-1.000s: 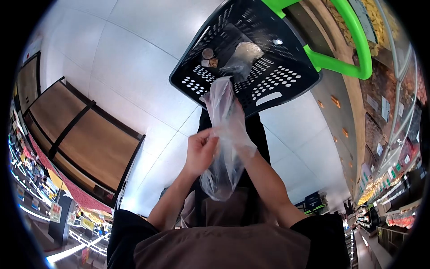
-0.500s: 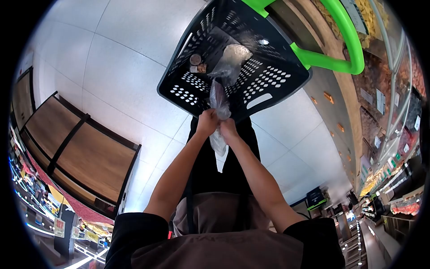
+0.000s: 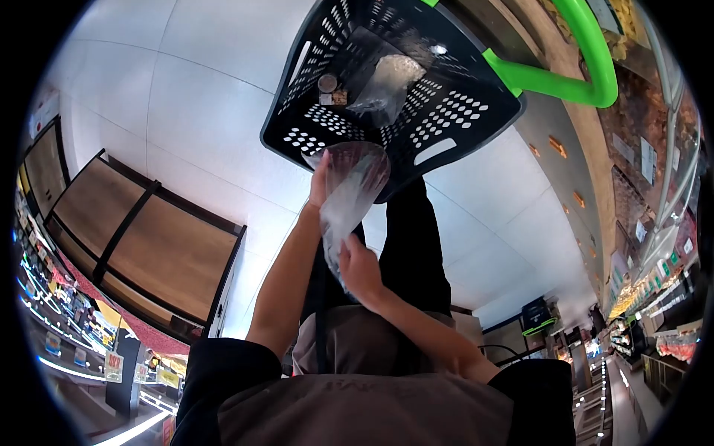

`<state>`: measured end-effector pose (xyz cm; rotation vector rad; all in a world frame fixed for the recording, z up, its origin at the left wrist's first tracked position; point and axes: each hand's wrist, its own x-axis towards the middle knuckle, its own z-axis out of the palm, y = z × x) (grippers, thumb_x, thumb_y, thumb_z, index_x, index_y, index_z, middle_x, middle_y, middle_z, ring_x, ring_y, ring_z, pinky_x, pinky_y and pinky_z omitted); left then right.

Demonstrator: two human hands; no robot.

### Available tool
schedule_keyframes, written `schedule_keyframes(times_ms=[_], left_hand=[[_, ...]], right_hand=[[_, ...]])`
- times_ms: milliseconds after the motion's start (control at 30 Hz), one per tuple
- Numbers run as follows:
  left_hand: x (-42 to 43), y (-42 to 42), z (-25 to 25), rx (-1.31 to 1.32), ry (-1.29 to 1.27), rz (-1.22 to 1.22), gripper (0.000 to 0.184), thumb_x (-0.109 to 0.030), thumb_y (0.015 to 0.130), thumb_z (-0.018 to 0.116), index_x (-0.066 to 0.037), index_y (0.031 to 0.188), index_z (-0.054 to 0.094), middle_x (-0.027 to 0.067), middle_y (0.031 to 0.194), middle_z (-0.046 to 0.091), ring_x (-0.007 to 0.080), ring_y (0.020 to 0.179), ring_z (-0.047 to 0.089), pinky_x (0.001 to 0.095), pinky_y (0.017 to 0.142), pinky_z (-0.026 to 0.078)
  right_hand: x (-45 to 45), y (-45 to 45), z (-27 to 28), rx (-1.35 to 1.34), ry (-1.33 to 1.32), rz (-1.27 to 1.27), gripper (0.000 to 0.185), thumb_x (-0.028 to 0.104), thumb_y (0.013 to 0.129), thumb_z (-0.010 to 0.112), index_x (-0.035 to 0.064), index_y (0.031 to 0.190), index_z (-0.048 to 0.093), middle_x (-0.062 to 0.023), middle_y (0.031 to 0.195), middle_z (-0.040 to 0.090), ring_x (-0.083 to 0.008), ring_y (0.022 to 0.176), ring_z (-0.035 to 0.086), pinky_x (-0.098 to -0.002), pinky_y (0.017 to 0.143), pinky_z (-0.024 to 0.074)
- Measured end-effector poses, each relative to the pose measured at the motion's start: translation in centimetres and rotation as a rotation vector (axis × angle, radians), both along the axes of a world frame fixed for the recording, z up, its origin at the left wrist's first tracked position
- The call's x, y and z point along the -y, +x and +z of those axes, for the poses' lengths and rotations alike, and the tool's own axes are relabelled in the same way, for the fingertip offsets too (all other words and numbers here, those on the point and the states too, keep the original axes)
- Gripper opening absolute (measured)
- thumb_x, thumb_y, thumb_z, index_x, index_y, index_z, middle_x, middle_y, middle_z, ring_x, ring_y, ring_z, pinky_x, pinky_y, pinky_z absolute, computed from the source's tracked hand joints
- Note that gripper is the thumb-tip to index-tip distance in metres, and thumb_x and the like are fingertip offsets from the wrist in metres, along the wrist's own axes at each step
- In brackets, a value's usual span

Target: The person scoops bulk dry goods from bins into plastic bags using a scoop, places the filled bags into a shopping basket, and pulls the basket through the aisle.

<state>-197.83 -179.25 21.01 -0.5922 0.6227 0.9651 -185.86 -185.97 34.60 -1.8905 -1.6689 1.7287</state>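
A clear plastic bag [image 3: 352,189] is stretched between my two hands, just at the near edge of the shopping basket [image 3: 487,145]. Its far end is rounded and looks dark and reddish; what is inside I cannot make out. My left hand [image 3: 320,182] grips the bag along its left side, close to the rounded end. Lower down, nearer my body, my right hand [image 3: 359,271] is closed around the bag's narrow tail. Inside the dark perforated basket lies another clear bag [image 3: 398,70] with pale contents. Small brownish containers [image 3: 332,97] sit beside it on the left.
The basket's green handle [image 3: 587,93] sticks out to the right. Bulk food bins [image 3: 643,141] line the right side above a wooden ledge. A brown display stand with a black frame [image 3: 167,245] stands at the left. Pale floor tiles [image 3: 208,89] lie underneath.
My right hand has pulled down toward my body along the bag, while my left hand has moved up and left. The bunched bag now appears spread wide. The view has shifted slightly.
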Motion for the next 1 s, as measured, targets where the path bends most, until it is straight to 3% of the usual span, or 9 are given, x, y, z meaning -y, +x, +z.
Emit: schedule_keyframes(times_ms=[133,233,433,633,800,1000], left_hand=[[0.3,1.0,2.7,-0.022,-0.114,0.026,0.063,-0.050,0.098,0.045,-0.001,0.138,0.048,0.0209,0.136,0.054,0.0365,0.123,0.053,0.0479,0.110,0.039],[1.5,1.9,1.1,0.013,0.106,0.200,0.051,-0.037,0.101,0.044,-0.003,0.139,0.048,0.0170,0.137,0.053,0.0324,0.125,0.053,0.0471,0.111,0.039],[2.4,2.9,0.6,0.010,0.091,0.234,0.050,-0.036,0.101,0.044,-0.003,0.138,0.049,0.0164,0.136,0.053,0.0321,0.125,0.053,0.0474,0.109,0.040],[4.3,1.9,4.6,-0.030,0.048,0.245,0.048,-0.034,0.101,0.044,-0.004,0.137,0.050,0.0156,0.136,0.054,0.0317,0.124,0.053,0.0476,0.107,0.042],[5.6,0.3,8.9,-0.068,0.019,0.246,0.046,-0.033,0.101,0.045,-0.004,0.136,0.050,0.0150,0.135,0.054,0.0314,0.124,0.053,0.0478,0.105,0.043],[5.8,0.0,9.8,-0.104,0.004,0.248,0.044,-0.032,0.101,0.045,-0.005,0.135,0.051,0.0143,0.134,0.055,0.0310,0.124,0.054,0.0481,0.102,0.045]], right_hand=[[0.9,-0.3,1.4,-0.081,-0.039,0.079,0.010,0.010,0.091,0.056,0.0020,0.094,0.050,-0.0207,0.079,0.064,-0.0405,0.069,0.063,-0.0495,0.060,0.0499],[0.6,0.0,1.5,-0.113,0.016,0.102,0.010,0.009,0.090,0.056,0.0024,0.095,0.050,-0.0187,0.079,0.064,-0.0392,0.068,0.063,-0.0490,0.059,0.0502],[0.5,1.0,1.9,-0.114,0.094,0.125,0.010,0.006,0.088,0.057,0.0030,0.094,0.050,-0.0155,0.075,0.061,-0.0364,0.065,0.063,-0.0463,0.056,0.0503],[-0.5,1.2,4.8,-0.239,0.193,0.112,0.018,0.002,0.081,0.061,0.0034,0.097,0.053,-0.0120,0.074,0.057,-0.0315,0.063,0.061,-0.0410,0.055,0.0492],[-1.4,1.0,7.5,-0.401,0.230,0.083,0.037,0.001,0.074,0.064,-0.0004,0.110,0.054,-0.0101,0.073,0.054,-0.0295,0.062,0.059,-0.0390,0.054,0.0478],[-2.1,0.7,7.6,-0.498,0.309,0.013,0.040,-0.004,0.069,0.060,-0.0028,0.108,0.057,-0.0096,0.072,0.057,-0.0302,0.057,0.057,-0.0376,0.051,0.0476]])
